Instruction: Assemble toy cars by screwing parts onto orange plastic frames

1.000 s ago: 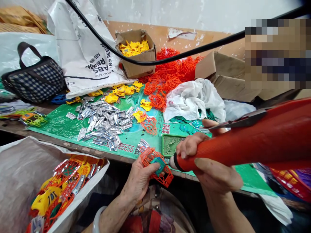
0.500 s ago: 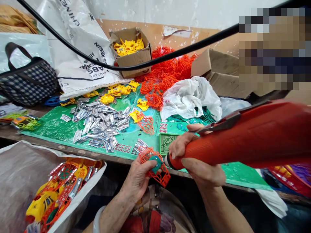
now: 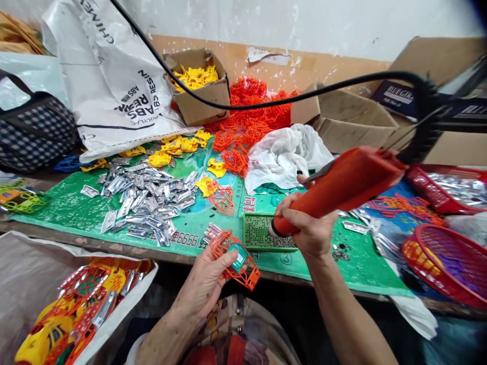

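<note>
Pinched in my left hand (image 3: pixel 203 281) is an orange plastic lattice frame (image 3: pixel 249 276), with a green plastic piece (image 3: pixel 239 257) under my thumb. My right hand (image 3: pixel 314 235) wraps around a red electric screwdriver (image 3: pixel 342 180) that slants down to the left. Its pale tip is over a green perforated tray (image 3: pixel 251 219), apart from the frame. Small dark screws (image 3: pixel 284 242) lie in the tray's right part. Just behind the frame are silver metal-look plates (image 3: pixel 213 230) on the table, partly hidden by it.
A pile of silver plates (image 3: pixel 146 195) spreads left on the green mat (image 3: pixel 68 203). Behind it are yellow parts (image 3: pixel 178 145), a tangle of orange frames (image 3: pixel 243 126) and a white plastic bag (image 3: pixel 285 152). An open sack (image 3: pixel 148 284) holds assembled pieces. Red baskets (image 3: pixel 456 294) stand right. A black cable (image 3: pixel 243 106) crosses above.
My right hand has drawn the screwdriver away from the green piece, over to the tray. The left hand still holds the frame, now slightly lower left. The view has shifted right.
</note>
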